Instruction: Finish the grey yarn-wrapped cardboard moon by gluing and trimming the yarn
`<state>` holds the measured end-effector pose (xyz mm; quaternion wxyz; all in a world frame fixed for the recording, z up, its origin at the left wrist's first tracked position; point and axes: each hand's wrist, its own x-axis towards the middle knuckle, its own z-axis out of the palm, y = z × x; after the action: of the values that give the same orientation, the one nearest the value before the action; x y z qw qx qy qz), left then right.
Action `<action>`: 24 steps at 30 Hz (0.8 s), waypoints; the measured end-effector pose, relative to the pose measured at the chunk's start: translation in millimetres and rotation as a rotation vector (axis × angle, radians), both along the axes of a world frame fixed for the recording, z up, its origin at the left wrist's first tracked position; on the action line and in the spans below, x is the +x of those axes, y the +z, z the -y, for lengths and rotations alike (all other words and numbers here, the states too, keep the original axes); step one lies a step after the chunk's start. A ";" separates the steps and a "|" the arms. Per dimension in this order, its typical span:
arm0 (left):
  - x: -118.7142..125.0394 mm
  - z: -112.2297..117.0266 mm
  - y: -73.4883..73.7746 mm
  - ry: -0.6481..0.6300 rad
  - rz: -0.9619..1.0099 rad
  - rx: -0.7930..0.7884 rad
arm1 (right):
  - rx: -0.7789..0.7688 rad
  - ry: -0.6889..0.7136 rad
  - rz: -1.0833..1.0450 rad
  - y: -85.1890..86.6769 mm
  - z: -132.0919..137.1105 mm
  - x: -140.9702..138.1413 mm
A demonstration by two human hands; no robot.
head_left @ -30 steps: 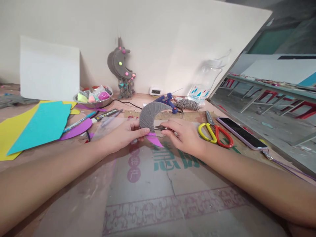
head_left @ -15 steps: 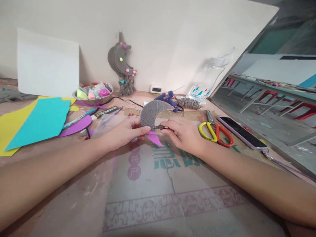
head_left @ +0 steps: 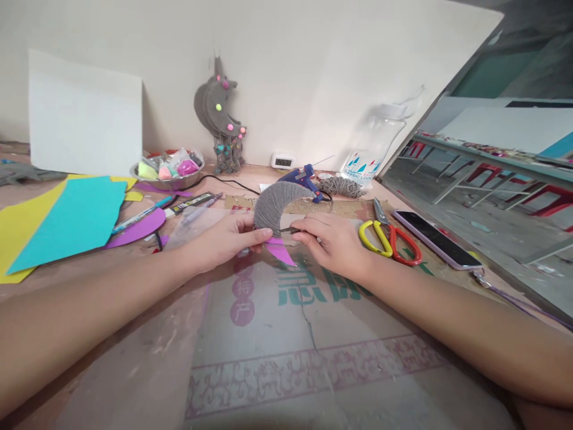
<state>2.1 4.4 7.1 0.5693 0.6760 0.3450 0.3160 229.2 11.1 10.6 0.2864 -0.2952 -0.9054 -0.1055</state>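
Note:
A crescent wrapped in grey yarn (head_left: 275, 206), its bare purple tip (head_left: 282, 251) pointing down, stands upright just above the table. My left hand (head_left: 224, 239) pinches its lower left edge, fingers closed on it. My right hand (head_left: 333, 242) is closed on a small dark tool, apparently thread snips (head_left: 290, 229), whose tip touches the crescent's inner edge where the yarn ends.
Yellow and red scissors (head_left: 389, 242) and a phone (head_left: 436, 239) lie to the right. A blue glue gun (head_left: 304, 178), a yarn bundle (head_left: 342, 186) and a plastic bottle (head_left: 373, 149) sit behind. Left are teal and yellow sheets (head_left: 67, 221), pens, a bowl of pompoms (head_left: 168, 170) and a finished moon ornament (head_left: 219, 116).
The snips' tip has shifted slightly closer to the crescent's inner edge. Both hands have stayed almost still; the view has lifted a little.

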 end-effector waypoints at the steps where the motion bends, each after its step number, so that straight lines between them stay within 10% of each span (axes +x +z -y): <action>1: 0.1 0.0 -0.2 0.001 0.001 0.000 | -0.014 0.005 -0.030 -0.1 0.1 0.3; 24: -1.8 -1.1 0.6 -0.023 -0.051 0.076 | 0.006 -0.029 0.076 -0.3 0.2 -1.0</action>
<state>0.3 5.5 7.7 0.5379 0.7090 0.3394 0.3046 228.2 10.9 10.2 0.2510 -0.3032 -0.9109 -0.1234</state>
